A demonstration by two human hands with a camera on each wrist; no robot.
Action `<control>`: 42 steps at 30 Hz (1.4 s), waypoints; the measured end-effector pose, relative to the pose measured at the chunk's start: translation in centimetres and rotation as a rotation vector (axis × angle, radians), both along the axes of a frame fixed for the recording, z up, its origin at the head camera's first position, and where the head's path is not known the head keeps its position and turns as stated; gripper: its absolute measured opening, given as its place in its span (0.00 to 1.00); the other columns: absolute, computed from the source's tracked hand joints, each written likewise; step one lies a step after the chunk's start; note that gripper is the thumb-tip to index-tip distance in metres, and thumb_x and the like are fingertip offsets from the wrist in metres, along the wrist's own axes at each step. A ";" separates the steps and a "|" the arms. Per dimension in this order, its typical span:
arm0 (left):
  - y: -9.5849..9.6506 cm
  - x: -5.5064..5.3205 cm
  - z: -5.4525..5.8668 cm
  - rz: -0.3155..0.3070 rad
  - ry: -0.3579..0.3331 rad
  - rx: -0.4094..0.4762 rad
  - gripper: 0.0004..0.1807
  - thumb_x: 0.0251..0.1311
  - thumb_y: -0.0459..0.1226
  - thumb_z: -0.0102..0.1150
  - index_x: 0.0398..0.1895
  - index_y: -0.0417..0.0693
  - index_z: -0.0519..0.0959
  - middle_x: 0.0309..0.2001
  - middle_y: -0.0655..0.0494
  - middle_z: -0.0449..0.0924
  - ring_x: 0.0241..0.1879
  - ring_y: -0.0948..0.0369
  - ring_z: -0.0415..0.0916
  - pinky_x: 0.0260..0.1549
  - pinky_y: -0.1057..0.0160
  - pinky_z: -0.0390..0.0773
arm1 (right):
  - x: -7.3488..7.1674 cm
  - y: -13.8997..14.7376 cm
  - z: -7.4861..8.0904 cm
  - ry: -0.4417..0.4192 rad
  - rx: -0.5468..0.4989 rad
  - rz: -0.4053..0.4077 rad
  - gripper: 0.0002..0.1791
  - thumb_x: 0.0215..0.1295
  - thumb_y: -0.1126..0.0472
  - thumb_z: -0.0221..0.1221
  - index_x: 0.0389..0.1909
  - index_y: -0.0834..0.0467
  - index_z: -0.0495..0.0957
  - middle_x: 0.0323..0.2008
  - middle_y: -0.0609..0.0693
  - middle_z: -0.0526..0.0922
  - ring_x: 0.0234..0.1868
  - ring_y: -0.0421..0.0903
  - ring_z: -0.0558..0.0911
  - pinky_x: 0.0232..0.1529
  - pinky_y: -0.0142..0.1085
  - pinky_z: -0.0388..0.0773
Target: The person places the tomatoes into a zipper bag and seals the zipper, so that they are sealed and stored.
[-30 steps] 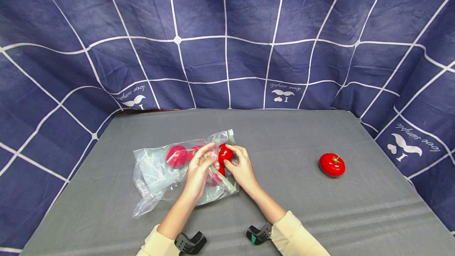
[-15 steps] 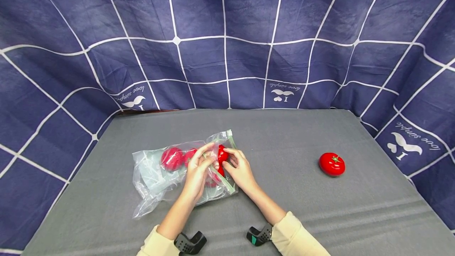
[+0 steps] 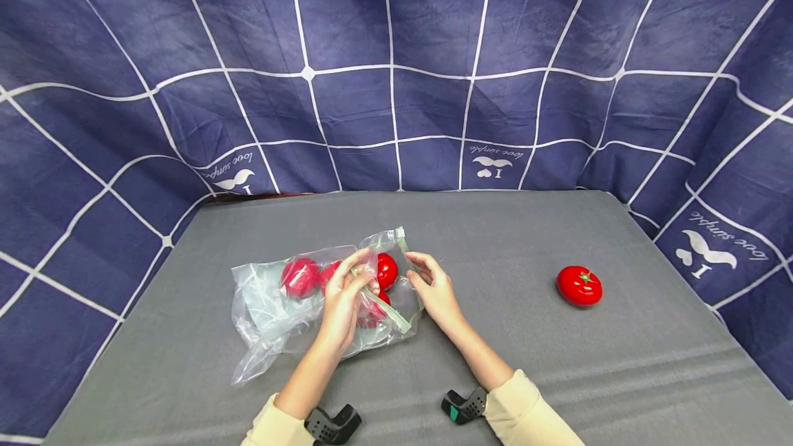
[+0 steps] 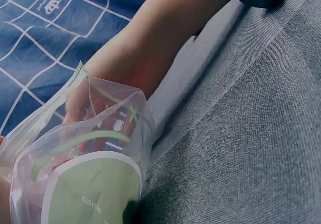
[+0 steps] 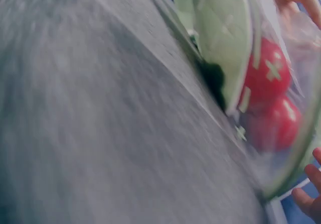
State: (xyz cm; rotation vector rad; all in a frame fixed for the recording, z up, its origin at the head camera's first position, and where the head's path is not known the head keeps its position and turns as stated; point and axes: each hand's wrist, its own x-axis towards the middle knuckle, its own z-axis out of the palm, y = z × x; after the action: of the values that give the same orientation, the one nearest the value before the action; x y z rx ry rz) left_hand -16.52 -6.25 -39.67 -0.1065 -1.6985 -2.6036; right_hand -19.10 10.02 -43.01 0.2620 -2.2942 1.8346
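Observation:
A clear plastic zip bag (image 3: 272,308) lies on the grey table with several red tomatoes inside. Two tomatoes, one of them a glossy tomato (image 3: 387,271), sit near its mouth, and another tomato (image 3: 301,277) rests deeper in. My left hand (image 3: 341,301) pinches the upper layer at the bag's mouth and holds it raised. Just right of the mouth is my right hand (image 3: 436,291), fingers loosely bent, no tomato in it. In the right wrist view the right fingertips (image 5: 307,184) appear beside the bag's rim. The left wrist view shows the bag's green label (image 4: 95,194).
A single tomato (image 3: 579,286) lies on the right side of the grey table (image 3: 495,239). Behind the table hangs a blue curtain (image 3: 434,33) with white grid lines.
The right hand has let go of the glossy tomato at the bag's mouth and drawn back to the right. Tomatoes inside have shifted slightly left. My left hand keeps its hold.

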 end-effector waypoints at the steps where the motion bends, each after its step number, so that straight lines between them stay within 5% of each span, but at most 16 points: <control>1: 0.0 0.0 0.0 0.000 0.005 0.005 0.24 0.57 0.24 0.45 0.59 0.38 0.66 0.24 0.60 0.71 0.23 0.65 0.72 0.30 0.72 0.76 | 0.0 0.4 0.0 0.000 0.004 -0.015 0.18 0.60 0.66 0.54 0.52 0.56 0.73 0.55 0.55 0.76 0.60 0.50 0.71 0.60 0.49 0.67; 13: -0.6 -0.1 0.2 -0.004 0.000 0.029 0.24 0.57 0.24 0.45 0.59 0.36 0.64 0.28 0.61 0.72 0.23 0.66 0.72 0.31 0.72 0.76 | 1.0 8.5 1.6 -0.036 0.046 -0.168 0.18 0.64 0.64 0.51 0.55 0.57 0.69 0.58 0.54 0.71 0.63 0.47 0.67 0.65 0.45 0.60; 19: -0.7 0.0 0.1 -0.008 -0.007 0.015 0.24 0.57 0.24 0.44 0.60 0.37 0.64 0.28 0.61 0.72 0.23 0.65 0.72 0.32 0.71 0.76 | 1.9 12.8 1.7 0.088 0.141 -0.378 0.17 0.62 0.67 0.52 0.52 0.60 0.73 0.53 0.55 0.75 0.54 0.31 0.70 0.62 0.35 0.63; 23: -0.7 0.0 0.0 -0.008 -0.011 0.013 0.24 0.57 0.24 0.45 0.60 0.37 0.65 0.27 0.61 0.72 0.23 0.65 0.72 0.32 0.71 0.76 | 2.7 15.5 1.2 0.233 0.211 -0.553 0.16 0.57 0.71 0.52 0.47 0.61 0.77 0.46 0.52 0.77 0.46 0.23 0.68 0.50 0.20 0.63; 26: -0.8 0.0 -0.1 -0.006 -0.018 0.012 0.24 0.58 0.24 0.45 0.60 0.38 0.65 0.27 0.61 0.72 0.23 0.65 0.72 0.32 0.72 0.76 | 3.4 17.3 0.8 0.261 0.251 -0.663 0.16 0.55 0.72 0.52 0.45 0.61 0.78 0.46 0.47 0.76 0.45 0.23 0.67 0.44 0.18 0.60; 33: -0.8 0.0 -0.2 0.002 -0.014 0.020 0.24 0.57 0.23 0.44 0.60 0.38 0.64 0.27 0.61 0.72 0.23 0.65 0.72 0.32 0.72 0.75 | 4.8 20.3 0.6 0.147 0.263 -0.784 0.17 0.55 0.68 0.51 0.48 0.62 0.76 0.57 0.55 0.67 0.61 0.52 0.61 0.58 0.41 0.56; 38: -0.9 0.0 -0.2 -0.006 0.000 0.025 0.25 0.57 0.23 0.44 0.60 0.38 0.64 0.26 0.62 0.73 0.23 0.66 0.73 0.33 0.72 0.76 | 5.5 21.5 0.8 -0.060 0.282 -0.711 0.25 0.59 0.60 0.51 0.59 0.61 0.67 0.65 0.60 0.55 0.67 0.59 0.53 0.63 0.54 0.53; 42: -0.9 -0.1 -0.2 -0.017 0.009 0.021 0.25 0.57 0.24 0.45 0.60 0.37 0.64 0.26 0.62 0.73 0.23 0.66 0.73 0.33 0.72 0.76 | 6.0 22.0 0.7 -0.209 0.321 -0.619 0.31 0.61 0.53 0.51 0.65 0.58 0.60 0.67 0.63 0.50 0.64 0.61 0.57 0.59 0.52 0.57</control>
State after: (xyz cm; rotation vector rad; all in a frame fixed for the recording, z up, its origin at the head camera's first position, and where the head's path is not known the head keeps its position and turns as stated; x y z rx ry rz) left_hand -16.59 -7.14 -39.83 -0.1325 -1.6739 -2.6286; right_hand -13.06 32.01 -42.29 -0.5645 -2.4172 1.2319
